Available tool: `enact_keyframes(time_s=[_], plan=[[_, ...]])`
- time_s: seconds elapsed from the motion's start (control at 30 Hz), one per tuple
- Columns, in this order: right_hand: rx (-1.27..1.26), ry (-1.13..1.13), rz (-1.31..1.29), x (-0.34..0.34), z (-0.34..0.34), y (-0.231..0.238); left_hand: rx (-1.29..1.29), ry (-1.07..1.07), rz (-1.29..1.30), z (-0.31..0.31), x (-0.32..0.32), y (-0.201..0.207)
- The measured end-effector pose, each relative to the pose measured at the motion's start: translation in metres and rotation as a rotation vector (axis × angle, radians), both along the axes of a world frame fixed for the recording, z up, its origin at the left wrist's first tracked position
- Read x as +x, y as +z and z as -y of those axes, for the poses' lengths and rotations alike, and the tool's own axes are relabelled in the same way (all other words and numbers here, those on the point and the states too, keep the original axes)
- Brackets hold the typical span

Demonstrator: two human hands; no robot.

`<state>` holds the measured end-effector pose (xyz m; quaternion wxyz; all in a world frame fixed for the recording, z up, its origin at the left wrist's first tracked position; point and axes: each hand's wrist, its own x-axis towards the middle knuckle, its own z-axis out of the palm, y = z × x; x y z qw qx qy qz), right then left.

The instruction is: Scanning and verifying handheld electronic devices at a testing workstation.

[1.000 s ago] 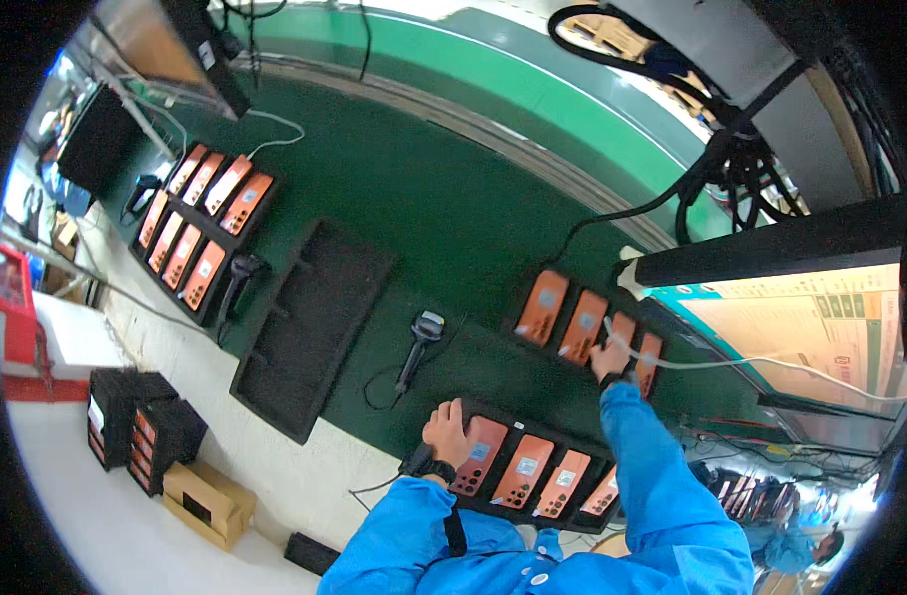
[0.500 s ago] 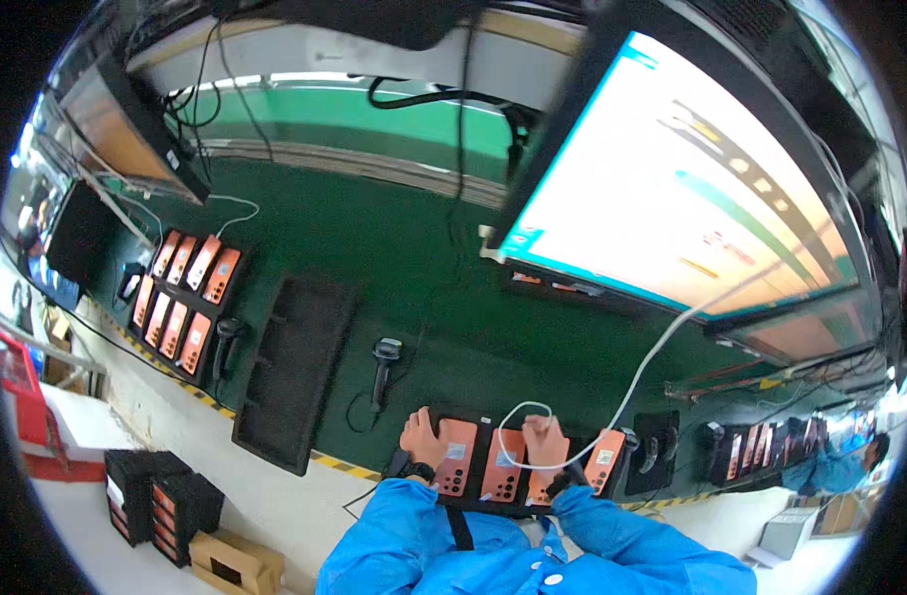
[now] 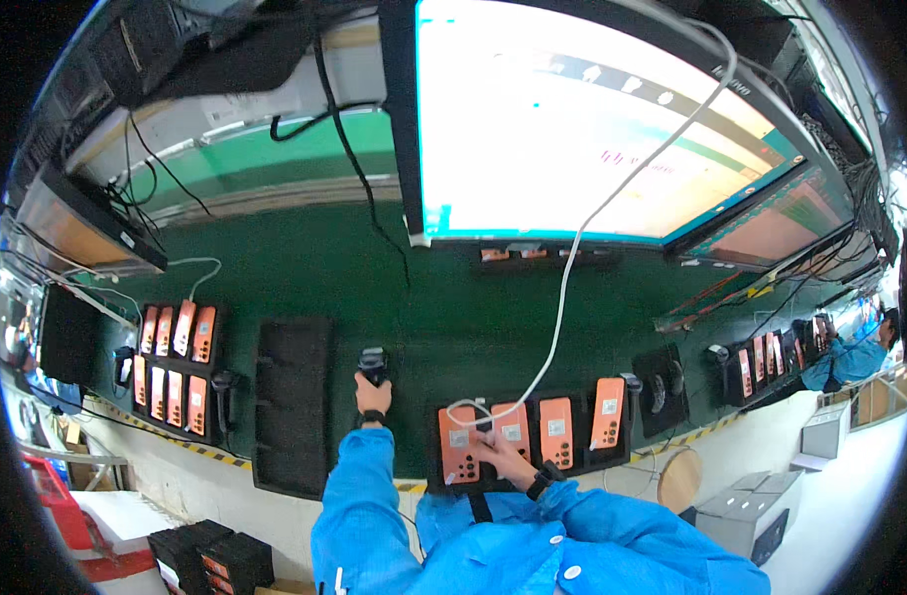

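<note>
My left hand (image 3: pixel 372 398) is closed round the handle of a black barcode scanner (image 3: pixel 373 359), left of a black tray (image 3: pixel 582 466). Several copper-coloured phones lie in this tray, camera side up, with small pale labels on their backs. Over the two leftmost phones, the first phone (image 3: pixel 459 458) and the second phone (image 3: pixel 511 421), my right hand (image 3: pixel 507 460) reaches with its fingertips pinched at the looped lower end of a white cable (image 3: pixel 562 297). My fingers hide the cable's tip and part of the second phone.
A large lit monitor (image 3: pixel 572 129) overhangs the green bench. Left stand a bare black tray (image 3: pixel 293 407) and a tray of phones (image 3: pixel 176 362), with another scanner (image 3: pixel 223 397) beside it. A co-worker's blue sleeve (image 3: pixel 838 367) shows far right. Dark trays are stacked on the floor (image 3: pixel 210 560).
My left hand has left the phone tray's left end and taken hold of the scanner. My right hand has moved left across the phones with the white cable. The view has turned.
</note>
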<state>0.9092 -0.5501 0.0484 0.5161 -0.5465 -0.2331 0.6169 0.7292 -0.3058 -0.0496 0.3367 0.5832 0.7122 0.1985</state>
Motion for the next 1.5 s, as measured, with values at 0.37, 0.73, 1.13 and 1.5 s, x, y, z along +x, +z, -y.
enact_keyframes(time_s=[0.37,0.73,1.13,1.5], plan=[[-0.144,-0.196,-0.036,-0.012,-0.014,-0.021,-0.313,-0.354,0.354,0.131,-0.014,0.139],[-0.112,-0.229,-0.141,-0.016,-0.011,-0.037,-0.224,-0.423,0.330,0.197,-0.018,0.120],[-0.191,-0.117,0.109,-0.013,-0.031,-0.008,-0.401,-0.376,0.355,0.179,-0.024,0.158],[-0.052,-0.135,0.732,-0.042,-0.035,-0.008,0.195,-0.119,-0.039,0.086,-0.033,0.009]])
